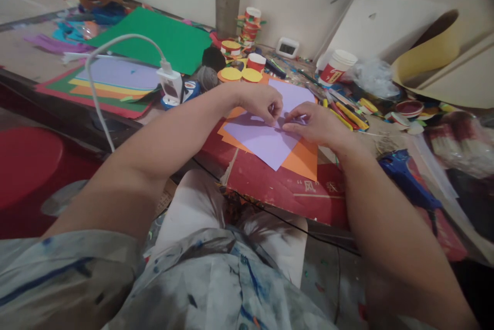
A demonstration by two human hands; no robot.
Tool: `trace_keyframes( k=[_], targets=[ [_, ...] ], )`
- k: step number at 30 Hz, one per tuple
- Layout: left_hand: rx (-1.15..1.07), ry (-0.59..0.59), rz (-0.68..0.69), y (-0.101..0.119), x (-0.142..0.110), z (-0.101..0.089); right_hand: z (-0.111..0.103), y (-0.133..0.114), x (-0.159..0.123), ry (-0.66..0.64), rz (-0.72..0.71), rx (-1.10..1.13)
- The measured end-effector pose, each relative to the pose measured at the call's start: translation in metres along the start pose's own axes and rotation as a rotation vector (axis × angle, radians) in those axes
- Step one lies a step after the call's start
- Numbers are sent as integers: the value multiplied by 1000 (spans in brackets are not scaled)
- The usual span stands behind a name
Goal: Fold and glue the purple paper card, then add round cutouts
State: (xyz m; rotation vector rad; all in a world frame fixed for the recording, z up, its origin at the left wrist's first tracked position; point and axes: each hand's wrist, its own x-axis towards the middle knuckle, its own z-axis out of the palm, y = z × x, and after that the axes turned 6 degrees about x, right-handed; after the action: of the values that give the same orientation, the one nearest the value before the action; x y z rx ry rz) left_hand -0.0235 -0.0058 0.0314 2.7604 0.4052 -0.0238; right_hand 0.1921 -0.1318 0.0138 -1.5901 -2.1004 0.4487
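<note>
Light purple paper (270, 147) lies on top of orange sheets (303, 161) at the front of the table. Above the purple paper, my left hand (262, 102) is closed, thumb and index finger pinched together and pointing down. My right hand (318, 123) faces it from the right, its fingertips also in a pinch. A small gap separates the two sets of fingertips. Some purple shows by the right fingers, but what either pinch holds is too small and blurred to make out.
Pens and cutters (349, 114) lie right of the paper, with a blue glue gun (409, 175) nearer. Paper cups (337, 67) and yellow discs (231, 73) stand behind. At left are a white plug adapter (170, 85) with a cable, stacked coloured sheets (116, 75) and a green sheet (154, 36).
</note>
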Motion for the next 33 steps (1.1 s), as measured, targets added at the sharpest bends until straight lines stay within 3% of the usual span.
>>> trace_keyframes(
  k=[8, 16, 19, 23, 27, 31, 33],
  targets=[
    [-28, -29, 9, 1, -4, -4, 2, -3, 1, -17, -41, -69],
    [-92, -53, -7, -5, -2, -2, 4, 0, -1, 18, -42, -2],
    [-115, -60, 16, -5, -2, -2, 5, -6, -1, 85, -17, 71],
    [-104, -73, -21, -1, -4, -5, -5, -21, -7, 272, -55, 113],
    [-100, -72, -22, 0, -6, -5, -34, -29, -44, 475, -66, -7],
    [-108, -78, -19, -1, -5, -6, -63, -12, -109, 566, 111, -268],
    [-118, -87, -19, -2, -4, -6, -72, 4, -144, 549, 244, -418]
  ],
)
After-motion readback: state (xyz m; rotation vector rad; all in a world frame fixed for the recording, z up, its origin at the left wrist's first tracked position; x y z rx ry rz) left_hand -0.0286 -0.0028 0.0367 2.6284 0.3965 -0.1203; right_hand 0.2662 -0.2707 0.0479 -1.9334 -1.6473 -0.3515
